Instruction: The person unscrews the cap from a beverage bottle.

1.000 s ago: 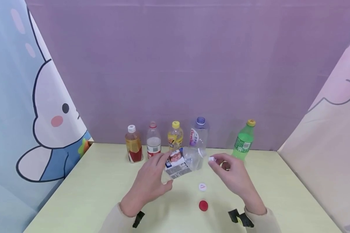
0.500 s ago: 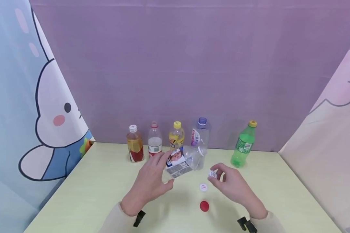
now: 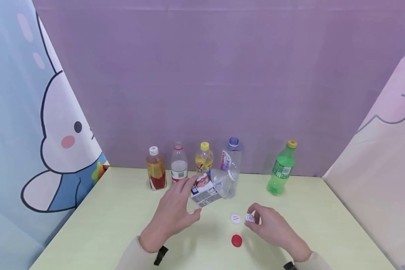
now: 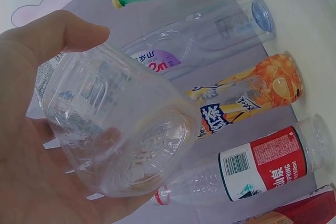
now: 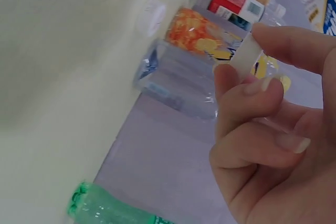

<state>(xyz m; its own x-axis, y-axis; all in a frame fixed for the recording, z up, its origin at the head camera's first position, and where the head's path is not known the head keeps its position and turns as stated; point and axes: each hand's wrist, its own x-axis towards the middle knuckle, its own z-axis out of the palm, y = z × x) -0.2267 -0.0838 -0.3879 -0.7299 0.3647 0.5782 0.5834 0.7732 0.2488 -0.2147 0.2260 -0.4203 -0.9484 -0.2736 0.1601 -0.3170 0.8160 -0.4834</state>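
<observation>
My left hand [image 3: 172, 213] grips a clear plastic bottle [image 3: 222, 183] around its labelled body. The bottle is tilted, its uncapped neck toward the right; the left wrist view looks at its ribbed base [image 4: 152, 150]. Between thumb and fingertips, my right hand [image 3: 275, 227] pinches a white bottle cap [image 3: 250, 218] low over the table. In the right wrist view that cap [image 5: 245, 55] shows edge-on. Just left of it on the table lies another white cap [image 3: 235, 218], and nearer the front is a red cap [image 3: 236, 240].
Along the back of the pale table [image 3: 121, 225] stand an amber drink bottle [image 3: 156, 170], a red-labelled bottle [image 3: 179, 165], a yellow-capped bottle [image 3: 204, 159] and a tall uncapped clear bottle [image 3: 232, 159]. Farther right is a green bottle [image 3: 281, 168]. A purple cloth [image 3: 202, 82] hangs behind.
My right hand has come down and toward the front with the white cap, from near the bottle's neck to beside the other white cap. The left hand and bottle have stayed almost still.
</observation>
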